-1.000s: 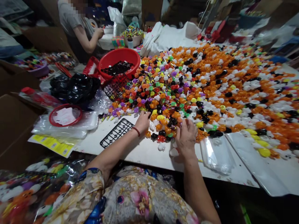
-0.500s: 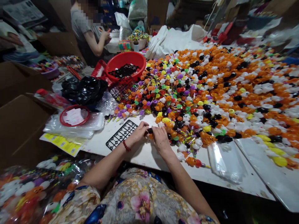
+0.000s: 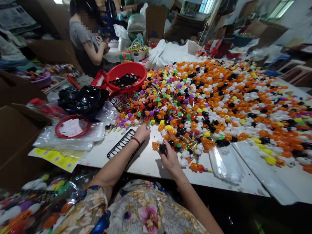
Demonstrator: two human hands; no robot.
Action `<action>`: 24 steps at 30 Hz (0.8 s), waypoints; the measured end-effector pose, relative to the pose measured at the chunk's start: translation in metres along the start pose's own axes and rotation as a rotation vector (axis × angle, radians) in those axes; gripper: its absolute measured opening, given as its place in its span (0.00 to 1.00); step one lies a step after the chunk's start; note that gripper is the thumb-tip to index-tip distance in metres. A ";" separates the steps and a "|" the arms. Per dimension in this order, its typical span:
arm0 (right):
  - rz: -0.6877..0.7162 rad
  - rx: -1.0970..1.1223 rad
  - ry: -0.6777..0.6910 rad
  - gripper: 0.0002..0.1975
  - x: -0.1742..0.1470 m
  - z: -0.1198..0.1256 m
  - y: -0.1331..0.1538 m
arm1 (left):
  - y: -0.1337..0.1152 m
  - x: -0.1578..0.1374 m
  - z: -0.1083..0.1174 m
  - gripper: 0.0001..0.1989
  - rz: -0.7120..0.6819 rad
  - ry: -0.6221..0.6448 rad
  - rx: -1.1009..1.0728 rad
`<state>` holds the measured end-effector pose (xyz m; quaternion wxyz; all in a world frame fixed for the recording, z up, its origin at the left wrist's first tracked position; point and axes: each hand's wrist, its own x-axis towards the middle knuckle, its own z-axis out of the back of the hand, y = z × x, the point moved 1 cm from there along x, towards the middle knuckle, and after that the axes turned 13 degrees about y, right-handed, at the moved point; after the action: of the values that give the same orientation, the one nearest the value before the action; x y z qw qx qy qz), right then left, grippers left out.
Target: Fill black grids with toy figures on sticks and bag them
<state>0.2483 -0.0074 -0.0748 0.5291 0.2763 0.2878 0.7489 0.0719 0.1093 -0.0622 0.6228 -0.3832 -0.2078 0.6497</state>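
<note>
At the near edge of the heap, my left hand (image 3: 142,132), with a red bead bracelet, has its fingers drawn together among small coloured pieces. Whatever it pinches there is too small to make out. My right hand (image 3: 171,159) is closed around a shiny black plastic figure (image 3: 163,149), held between thumb and fingers above the white tabletop. An orange figure (image 3: 155,146) and a white one show just beyond it. Under my left forearm lies a black plastic grid tray (image 3: 121,143), partly hidden by the arm.
A large heap of orange, white and black figures (image 3: 219,94) covers the table. Clear plastic bags (image 3: 223,165) lie right. A red basin (image 3: 126,68) holds black grids; a small red basket (image 3: 72,126) holds paper slips. Another person (image 3: 85,45) works behind.
My left hand has moved away from my right, forward to the edge of the heap. My right hand has drawn back slightly with the black figure. The view has shifted and tilted up.
</note>
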 end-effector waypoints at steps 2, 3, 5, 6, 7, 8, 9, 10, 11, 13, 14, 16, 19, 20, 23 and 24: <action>0.081 -0.047 -0.023 0.27 -0.001 0.004 -0.003 | 0.002 -0.020 -0.008 0.05 -0.050 0.071 -0.021; 0.125 -0.081 -0.020 0.29 0.000 0.004 -0.003 | 0.001 -0.031 -0.012 0.05 -0.083 0.116 -0.032; 0.201 -0.158 0.006 0.34 0.003 0.002 -0.003 | -0.002 -0.049 -0.021 0.05 -0.160 0.233 -0.057; 0.229 -0.192 0.017 0.35 0.004 0.000 -0.004 | -0.005 -0.054 -0.024 0.06 -0.187 0.278 -0.065; 0.247 -0.218 0.020 0.35 0.005 -0.002 -0.005 | -0.008 -0.056 -0.026 0.08 -0.203 0.302 -0.068; 0.253 -0.237 0.014 0.35 0.005 -0.003 -0.007 | -0.012 -0.055 -0.027 0.10 -0.208 0.300 -0.062; 0.246 -0.247 -0.002 0.34 0.005 -0.004 -0.009 | -0.016 -0.050 -0.026 0.13 -0.204 0.273 -0.048; 0.227 -0.250 -0.025 0.34 0.003 -0.005 -0.011 | -0.021 -0.042 -0.025 0.14 -0.194 0.226 -0.027; 0.202 -0.245 -0.052 0.33 0.001 -0.004 -0.014 | -0.027 -0.032 -0.023 0.14 -0.184 0.175 -0.001; 0.152 -0.209 -0.103 0.32 -0.005 -0.002 -0.016 | -0.039 -0.007 -0.021 0.12 -0.172 0.102 0.050; 0.135 -0.176 -0.120 0.31 -0.008 0.001 -0.016 | -0.045 0.005 -0.022 0.10 -0.162 0.078 0.075; 0.119 -0.084 -0.129 0.30 -0.016 0.006 -0.013 | -0.056 0.026 -0.026 0.10 -0.136 0.052 0.117; 0.066 0.083 -0.107 0.26 -0.028 0.016 -0.006 | -0.066 0.043 -0.039 0.12 -0.103 0.040 0.150; 0.024 0.142 -0.101 0.23 -0.032 0.019 -0.004 | -0.068 0.046 -0.043 0.11 -0.100 0.041 0.153; -0.122 0.319 -0.117 0.17 -0.040 0.025 -0.002 | -0.069 0.046 -0.050 0.05 -0.121 0.064 0.140; -0.154 0.373 -0.126 0.15 -0.041 0.026 -0.002 | -0.068 0.044 -0.051 0.05 -0.134 0.070 0.128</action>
<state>0.2805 -0.0422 -0.0628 0.5417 0.3929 0.4079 0.6211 0.1573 0.1508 -0.0536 0.6950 -0.3503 -0.1692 0.6047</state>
